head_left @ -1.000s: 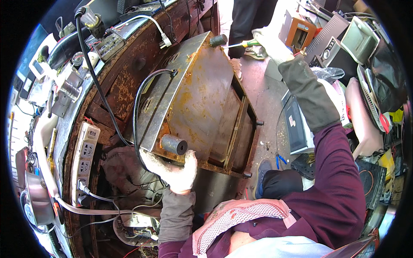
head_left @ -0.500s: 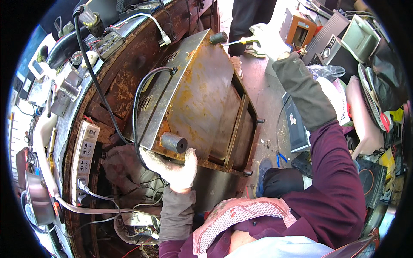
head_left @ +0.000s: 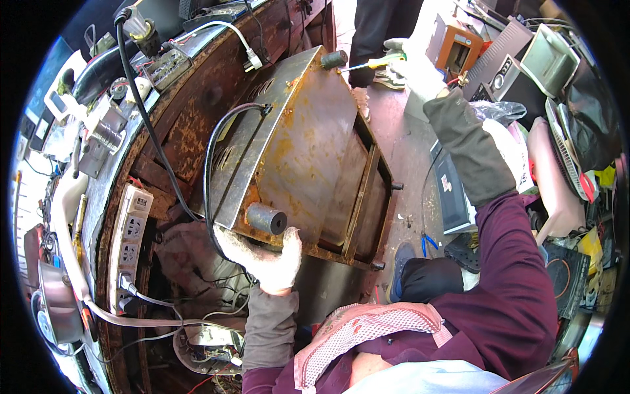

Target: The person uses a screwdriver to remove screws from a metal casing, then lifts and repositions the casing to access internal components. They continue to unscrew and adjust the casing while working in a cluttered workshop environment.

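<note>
A rusty stainless-steel appliance (head_left: 300, 165) rests tilted, underside toward me, with dark cylindrical feet (head_left: 264, 218) at its corners. My left hand (head_left: 266, 259), in a whitish glove, grips its lower edge beside a foot, behind a black power cord (head_left: 211, 154). My right hand (head_left: 420, 69), also gloved, holds a yellow-handled screwdriver (head_left: 378, 62), whose tip is at the appliance's upper edge beside another foot (head_left: 333, 59).
A cluttered bench (head_left: 169, 98) curves along the left, carrying a power strip (head_left: 133, 243). A person's dark-trousered legs (head_left: 371, 36) stand beyond the appliance. Old electronics (head_left: 453, 46) and a microwave-like box (head_left: 449, 187) crowd the right. Blue-handled pliers (head_left: 428, 244) lie near my shoe.
My right hand and the screwdriver have shifted slightly, the handle now a little higher than a second ago. My left hand and the appliance have stayed nearly in place.
</note>
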`<state>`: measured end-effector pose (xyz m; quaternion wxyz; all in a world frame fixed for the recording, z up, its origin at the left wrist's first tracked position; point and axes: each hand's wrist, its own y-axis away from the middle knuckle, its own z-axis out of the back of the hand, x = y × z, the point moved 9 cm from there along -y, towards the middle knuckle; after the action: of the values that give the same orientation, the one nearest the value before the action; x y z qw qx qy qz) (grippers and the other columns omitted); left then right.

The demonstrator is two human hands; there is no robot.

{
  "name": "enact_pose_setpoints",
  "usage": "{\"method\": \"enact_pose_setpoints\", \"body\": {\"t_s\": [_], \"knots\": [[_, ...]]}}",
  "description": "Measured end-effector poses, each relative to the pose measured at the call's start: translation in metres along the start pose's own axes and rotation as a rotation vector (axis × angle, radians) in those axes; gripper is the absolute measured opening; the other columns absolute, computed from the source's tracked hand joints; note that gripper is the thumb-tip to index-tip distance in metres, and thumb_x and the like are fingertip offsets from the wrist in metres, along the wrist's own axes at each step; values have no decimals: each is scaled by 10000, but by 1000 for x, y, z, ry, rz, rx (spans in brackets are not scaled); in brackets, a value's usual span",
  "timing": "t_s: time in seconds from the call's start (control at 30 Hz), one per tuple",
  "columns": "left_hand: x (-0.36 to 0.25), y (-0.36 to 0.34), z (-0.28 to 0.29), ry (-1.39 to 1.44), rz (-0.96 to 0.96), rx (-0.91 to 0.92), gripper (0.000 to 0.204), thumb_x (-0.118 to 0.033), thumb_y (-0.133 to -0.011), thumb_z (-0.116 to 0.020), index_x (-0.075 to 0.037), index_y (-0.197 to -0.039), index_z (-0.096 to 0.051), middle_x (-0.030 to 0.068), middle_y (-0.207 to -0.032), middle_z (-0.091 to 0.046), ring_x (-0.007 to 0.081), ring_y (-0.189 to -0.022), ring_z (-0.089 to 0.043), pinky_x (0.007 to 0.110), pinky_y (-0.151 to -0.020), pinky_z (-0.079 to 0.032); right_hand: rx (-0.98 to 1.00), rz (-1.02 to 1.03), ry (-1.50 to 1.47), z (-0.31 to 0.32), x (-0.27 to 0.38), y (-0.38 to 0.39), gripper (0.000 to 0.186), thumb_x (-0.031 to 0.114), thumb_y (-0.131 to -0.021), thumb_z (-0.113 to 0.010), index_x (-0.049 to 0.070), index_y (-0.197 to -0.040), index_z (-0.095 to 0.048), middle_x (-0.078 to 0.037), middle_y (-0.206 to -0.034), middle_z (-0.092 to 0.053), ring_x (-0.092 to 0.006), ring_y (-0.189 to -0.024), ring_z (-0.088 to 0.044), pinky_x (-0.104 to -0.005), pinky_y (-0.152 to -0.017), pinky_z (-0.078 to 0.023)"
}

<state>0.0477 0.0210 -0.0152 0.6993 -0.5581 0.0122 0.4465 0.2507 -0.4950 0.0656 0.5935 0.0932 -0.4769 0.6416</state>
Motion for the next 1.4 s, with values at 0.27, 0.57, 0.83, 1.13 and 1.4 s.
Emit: {"method": "enact_pose_setpoints", "body": {"t_s": [0.27,0.57,0.83,1.13,1.4], "knots": [[0,1,1,-5,-1,-14,1310,-350,-880,-942,27,-1811,-102,264,-1850,-174,432,-1716,-217,585,-1402,-170,14,-167,-19,-2,-18,-1,407,414,-1142,-697,84,-1377,-741,-152,-1032,-825,-183,-806,-782,-336,-658,-617],[-3,-3,-7,24,1,-54,1299,-366,-895,-938,19,-1813,-103,263,-1845,-183,430,-1716,-214,586,-1403,-172,-48,-432,-15,10,1,-3,441,502,-1104,-740,65,-1056,-779,-71,-778,-673,-184,-618,-593,-369,-556,-504],[-5,-5,-3,-77,-38,-16,1206,-334,-965,-901,1,-1811,-109,277,-1824,-195,422,-1684,-262,602,-1373,-250,-361,-157,-375,38,-40,158,156,183,-1102,-728,34,-1083,-769,-50,-853,-683,-189,-700,-676,-369,-604,-555],[-18,3,-10,-27,-79,-28,1113,-400,-1062,-818,-13,-1823,-103,272,-1774,-301,424,-1578,-421,597,-1297,-398,199,-873,538,-39,-373,494,301,290,-1046,-667,71,-1159,-840,-178,-1140,-803,-358,-1114,-763,-468,-966,-598],[-11,7,-13,-74,19,-113,1034,-320,-1105,-709,53,-1791,-31,325,-1784,-254,416,-1605,-394,627,-1289,-405,404,-1026,518,-113,-399,571,305,275,-935,-737,121,-1162,-871,-205,-1170,-831,-408,-1165,-777,-486,-1036,-605]]}}
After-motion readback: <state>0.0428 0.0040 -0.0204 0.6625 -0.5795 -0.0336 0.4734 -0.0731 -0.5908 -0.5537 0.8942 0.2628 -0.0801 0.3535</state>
